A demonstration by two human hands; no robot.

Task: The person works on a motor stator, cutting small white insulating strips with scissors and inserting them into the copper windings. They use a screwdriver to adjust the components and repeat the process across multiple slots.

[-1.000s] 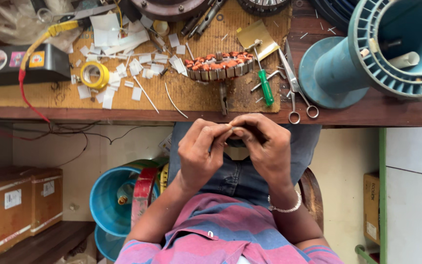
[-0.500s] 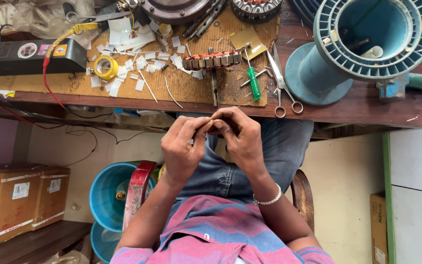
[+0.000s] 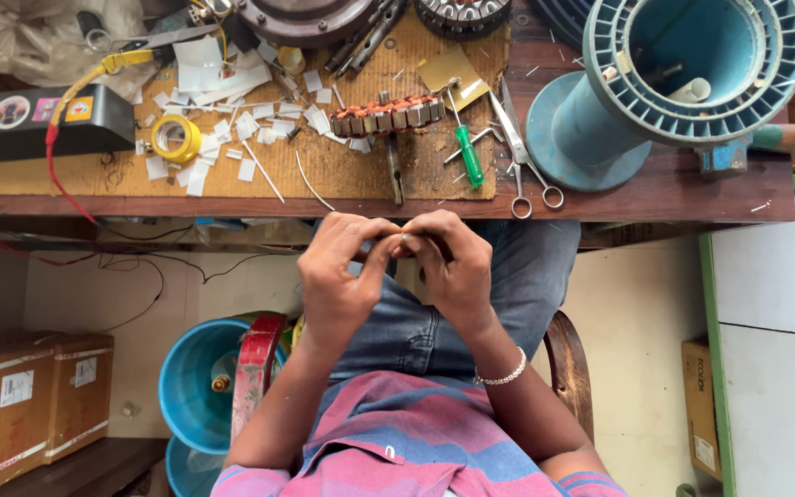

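My left hand (image 3: pixel 338 281) and my right hand (image 3: pixel 453 267) meet over my lap, just below the front edge of the wooden workbench (image 3: pixel 655 198). The fingertips of both hands pinch a small pale piece (image 3: pixel 401 241) between them; it is too small to tell what it is. A beaded bracelet (image 3: pixel 501 377) sits on my right wrist. On the bench right above the hands lie a copper-wound curved part (image 3: pixel 388 114), a green-handled screwdriver (image 3: pixel 468 158) and scissors (image 3: pixel 528 170).
A big blue spool (image 3: pixel 683 74) stands at the bench's right. Cut white paper bits (image 3: pixel 223 133), a yellow tape roll (image 3: pixel 177 140) and a black box (image 3: pixel 39 121) with red and yellow leads lie at the left. Below are a blue bucket (image 3: pixel 190 377) and cardboard boxes (image 3: pixel 29 400).
My head has shifted, so the bench slides in the view. Both hands stay together at the fingertips, working the small piece, with little movement.
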